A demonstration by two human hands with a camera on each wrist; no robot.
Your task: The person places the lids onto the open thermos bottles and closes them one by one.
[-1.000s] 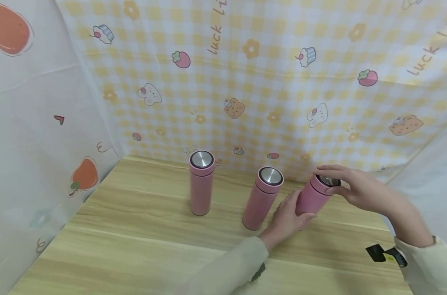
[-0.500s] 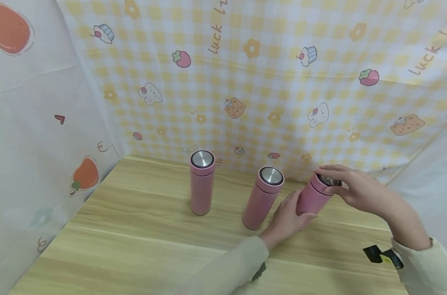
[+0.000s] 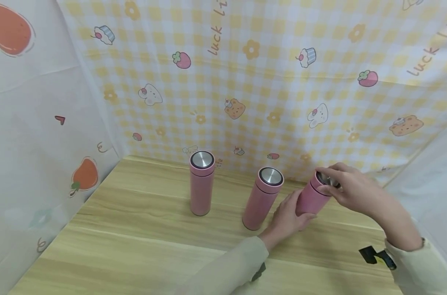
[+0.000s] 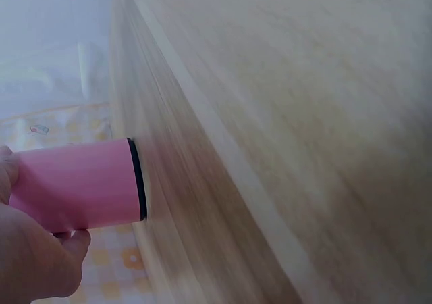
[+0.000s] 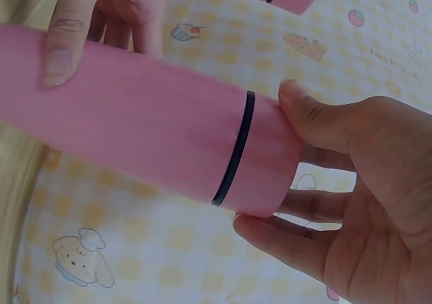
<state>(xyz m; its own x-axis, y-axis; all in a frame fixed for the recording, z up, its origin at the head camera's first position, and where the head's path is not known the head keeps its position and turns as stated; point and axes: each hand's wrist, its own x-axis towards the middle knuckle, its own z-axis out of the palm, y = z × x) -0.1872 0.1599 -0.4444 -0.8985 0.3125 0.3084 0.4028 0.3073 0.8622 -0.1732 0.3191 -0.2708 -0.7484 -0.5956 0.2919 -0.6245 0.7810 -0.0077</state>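
Observation:
At the right of the table stands a pink thermos (image 3: 312, 198) with a steel-topped lid (image 3: 322, 182). My left hand (image 3: 287, 215) grips its body from the left side, thumb in front. My right hand (image 3: 359, 192) pinches the lid between thumb and fingers from above and the right. In the right wrist view a dark ring separates the lid (image 5: 266, 159) from the body (image 5: 148, 121); any wider gap there does not show. The left wrist view has the thermos base (image 4: 138, 179) at the tabletop.
A second pink thermos (image 3: 259, 203) stands just left of my left hand, and a third (image 3: 201, 190) farther left; both wear lids. The wooden table (image 3: 135, 229) meets a yellow checked cloth (image 3: 208, 82) behind and a white cloth (image 3: 42, 123) at the left.
My right hand has turned on the lid, its fingers shifting around it, and the right wrist has moved slightly left. The left hand and the thermoses stay in place.

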